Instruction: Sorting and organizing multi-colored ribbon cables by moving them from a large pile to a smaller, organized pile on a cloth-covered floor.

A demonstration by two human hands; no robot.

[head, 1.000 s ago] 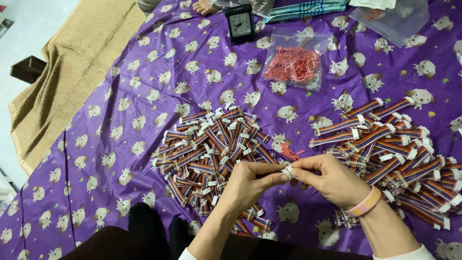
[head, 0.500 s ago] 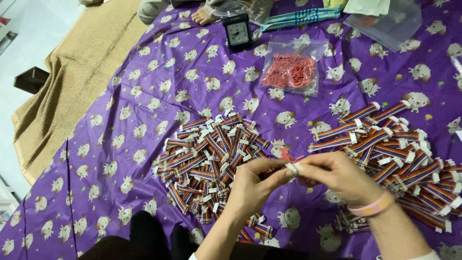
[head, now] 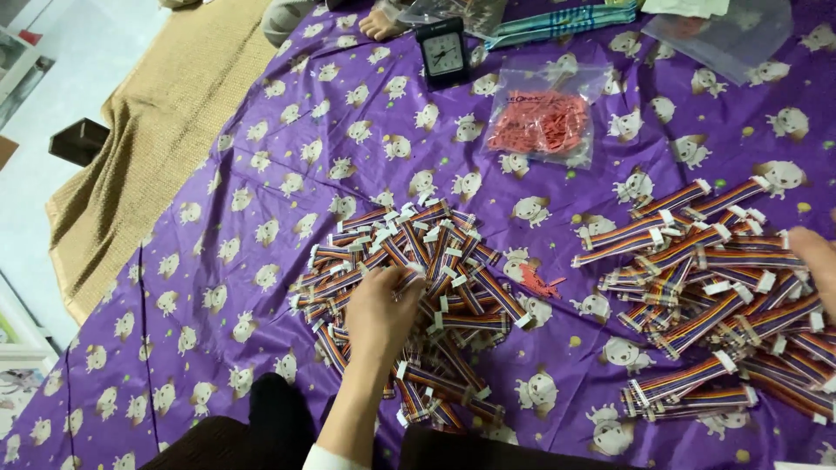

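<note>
**Left hand on the near heap, right hand at the far heap's edge**

From my feed, the left hand (head: 380, 306) lies palm down on the left pile of ribbon cables (head: 409, 296), fingers curled loosely into the bundles near the pile's middle. I cannot tell whether it pinches one bundle or only rests on them, since the fingertips are buried among the white connector ends.

The right hand (head: 817, 265) shows only as a sliver at the frame's right border, touching the outer edge of the right pile of ribbon cables (head: 723, 305). Whether it is spread or gripping, I cannot tell.

The two heaps sit side by side on the purple printed sheet (head: 261, 261), well apart, with a bare strip between them where a small red tie (head: 542, 284) lies alone. That tie lies to the right of the left hand and to the left of the right hand, roughly between them and nearer the left. The bundles in the left heap lie at all angles; those on the right run mostly left-right, tilted up toward the far side.

Farther away, a clear bag of red ties (head: 540, 117) lies beyond the gap, with a small black clock (head: 444, 52) just past it.
</note>
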